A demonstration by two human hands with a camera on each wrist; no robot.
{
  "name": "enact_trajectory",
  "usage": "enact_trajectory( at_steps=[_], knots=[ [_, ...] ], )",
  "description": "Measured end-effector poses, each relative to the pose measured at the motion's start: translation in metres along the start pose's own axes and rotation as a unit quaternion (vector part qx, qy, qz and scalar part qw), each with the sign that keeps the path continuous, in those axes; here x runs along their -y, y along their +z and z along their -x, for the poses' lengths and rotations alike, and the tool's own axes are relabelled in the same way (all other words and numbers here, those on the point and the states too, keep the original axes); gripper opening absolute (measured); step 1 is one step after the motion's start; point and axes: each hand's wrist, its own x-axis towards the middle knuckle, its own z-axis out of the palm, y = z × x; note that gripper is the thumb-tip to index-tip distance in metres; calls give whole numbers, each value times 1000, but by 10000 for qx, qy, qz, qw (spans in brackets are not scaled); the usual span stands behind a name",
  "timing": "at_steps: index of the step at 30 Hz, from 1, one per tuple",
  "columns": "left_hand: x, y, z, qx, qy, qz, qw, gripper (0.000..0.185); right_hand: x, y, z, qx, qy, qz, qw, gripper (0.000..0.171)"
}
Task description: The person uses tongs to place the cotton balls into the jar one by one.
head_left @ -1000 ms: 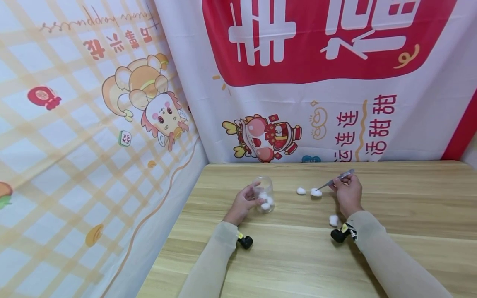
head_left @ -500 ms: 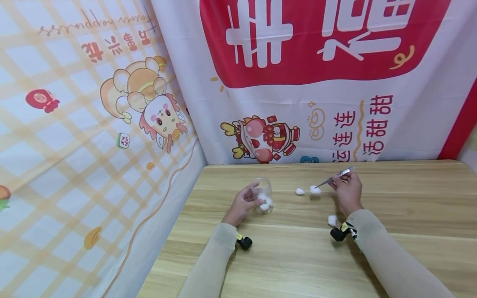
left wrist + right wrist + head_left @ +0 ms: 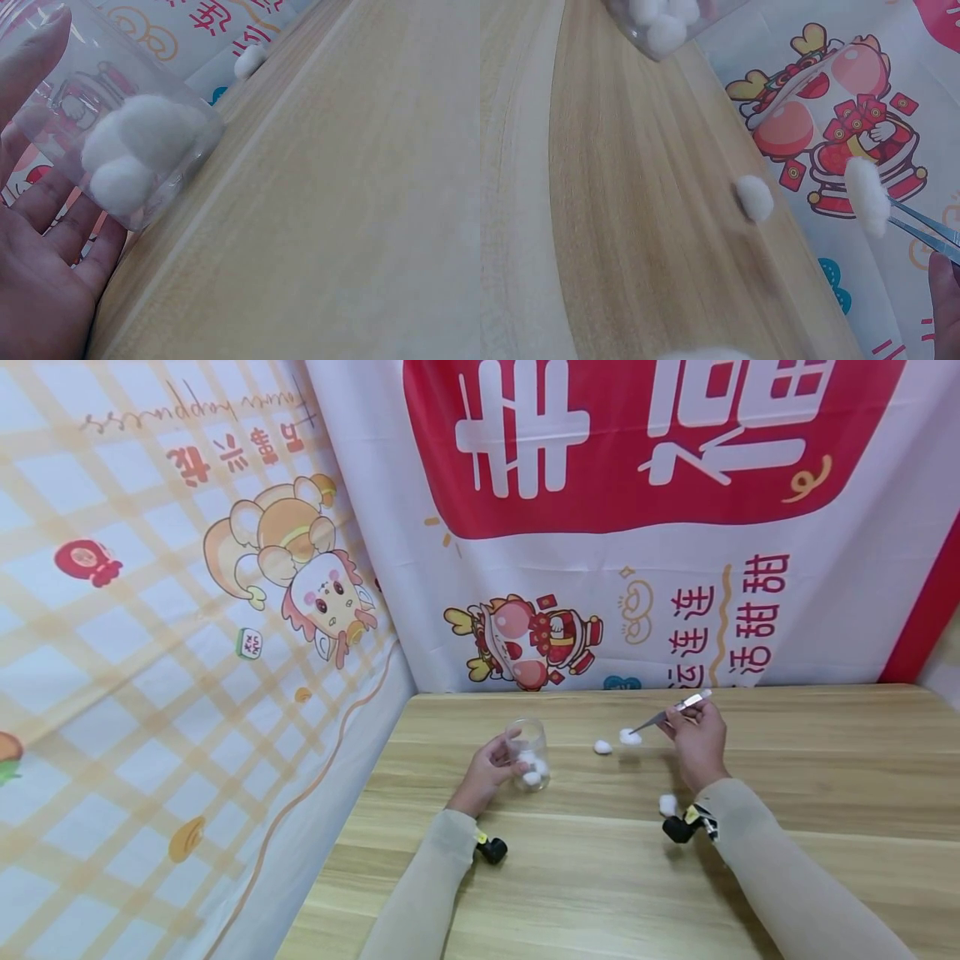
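Observation:
My left hand (image 3: 483, 772) grips a clear plastic cup (image 3: 90, 45) that stands upright on the table, thumb on one side and fingers around the other. Several white cotton balls (image 3: 150, 139) lie at the bottom of it. To the right, my right hand (image 3: 701, 750) pinches a pair of metal tweezers (image 3: 681, 707), pointing left. Between the tweezer tips is a cotton ball (image 3: 866, 196), held above the tabletop in the right wrist view. A loose cotton ball (image 3: 602, 747) rests on the wood between the cup and the tweezers.
Another cotton ball (image 3: 667, 804) lies near the right wrist, close to the black wrist camera (image 3: 678, 829). The wooden table (image 3: 570, 877) ends at the back against a printed cloth (image 3: 645, 552). A checked cloth (image 3: 150, 693) hangs along the left side.
The tweezers and the cotton ball at their tips have risen off the table and shifted slightly left. My left hand and the cup have stayed in place.

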Motion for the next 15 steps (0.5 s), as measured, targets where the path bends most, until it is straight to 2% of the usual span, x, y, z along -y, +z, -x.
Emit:
enact_trajectory(
  at_steps=[15],
  knots=[
    [2,-2,-2,47,7,-19,10000,70,10,9,-1,176,-149,388,9990,17]
  ],
)
